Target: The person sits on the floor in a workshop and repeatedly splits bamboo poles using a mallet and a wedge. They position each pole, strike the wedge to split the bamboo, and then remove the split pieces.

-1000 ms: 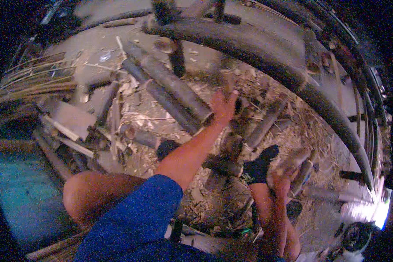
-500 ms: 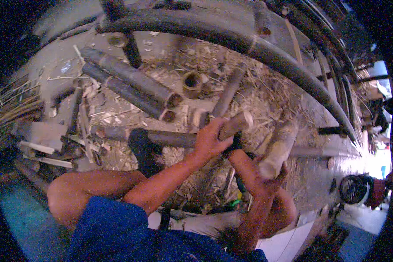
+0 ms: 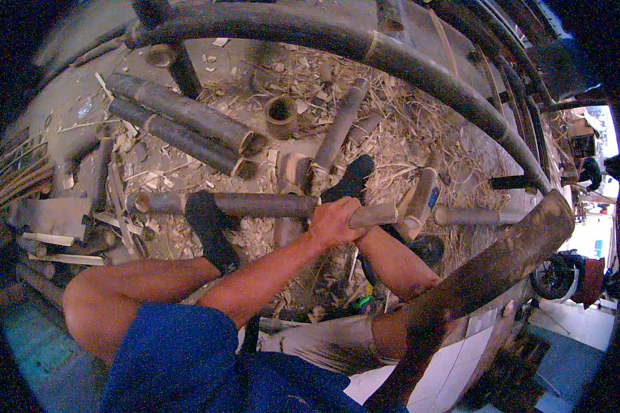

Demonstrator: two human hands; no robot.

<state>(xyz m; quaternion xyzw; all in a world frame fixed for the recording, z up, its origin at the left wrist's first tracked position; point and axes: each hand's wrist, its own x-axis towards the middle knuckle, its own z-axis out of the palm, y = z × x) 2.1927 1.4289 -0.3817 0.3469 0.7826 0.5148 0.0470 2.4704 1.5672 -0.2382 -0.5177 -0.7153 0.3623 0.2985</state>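
Observation:
My left hand [image 3: 336, 221] is closed around a pale wooden piece [image 3: 375, 215], whose blunt end sticks out to the right of the fist; its other end is hidden. On the right, a thick brown bamboo section [image 3: 506, 255] slants up and outward, its far end raised. My right hand [image 3: 428, 332] is in dark shadow at the near end of that section and appears closed on it; the fingers are hardly visible. Between my feet, a long bamboo pole [image 3: 269, 204] lies crosswise, left of the left fist.
Two dark bamboo tubes [image 3: 179, 134] lie at the left, near a short upright bamboo ring [image 3: 281, 115]. A long curved bamboo pole [image 3: 324, 34] spans the far side. Another cut bamboo piece [image 3: 418, 199] lies beyond my left hand. Shavings litter the floor. A wheeled vehicle [image 3: 558, 283] stands far right.
My right hand has swung the bamboo section to the right and up, away from the left hand. The left fist stays around the wooden piece. The view has shifted slightly.

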